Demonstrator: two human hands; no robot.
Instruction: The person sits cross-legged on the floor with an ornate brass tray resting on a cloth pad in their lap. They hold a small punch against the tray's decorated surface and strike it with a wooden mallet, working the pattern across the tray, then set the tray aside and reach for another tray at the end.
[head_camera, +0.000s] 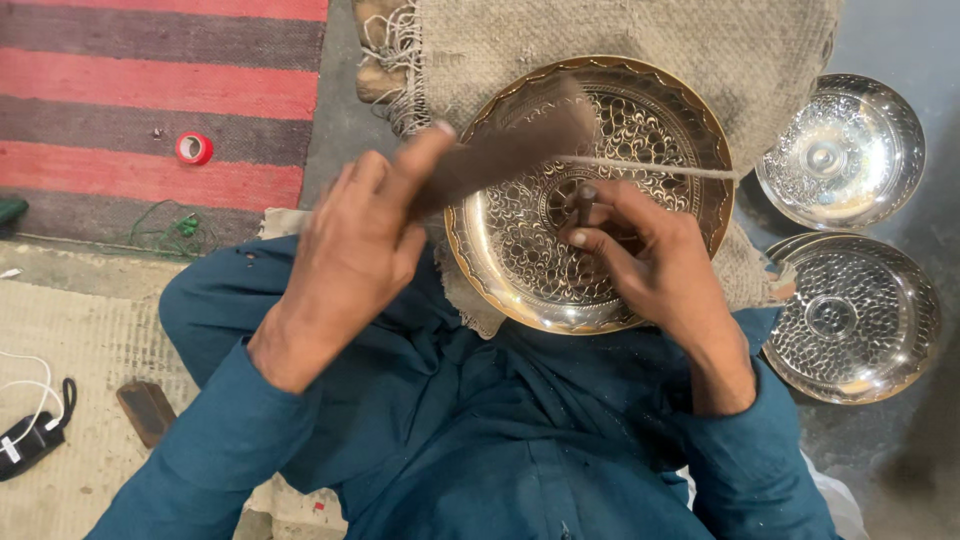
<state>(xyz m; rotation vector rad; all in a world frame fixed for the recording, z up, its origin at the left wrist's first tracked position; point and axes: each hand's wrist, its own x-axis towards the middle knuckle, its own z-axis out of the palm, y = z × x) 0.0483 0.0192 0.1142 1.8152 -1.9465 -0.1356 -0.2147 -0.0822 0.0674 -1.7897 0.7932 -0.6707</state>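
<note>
Hammer (510, 145) motion-blurred, head shape unclear; its long axis runs up-right from the left hand (355, 245), which grips its handle. Right hand (650, 260) pinches a small upright punch (584, 203) at the engraved brass plate's (520, 270) centre, tip hidden.

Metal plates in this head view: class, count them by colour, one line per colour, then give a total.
Golden engraved plate, under the hands: 1
Silver embossed plates, upper one and lower one, at the right: 2
Total: 3
</note>
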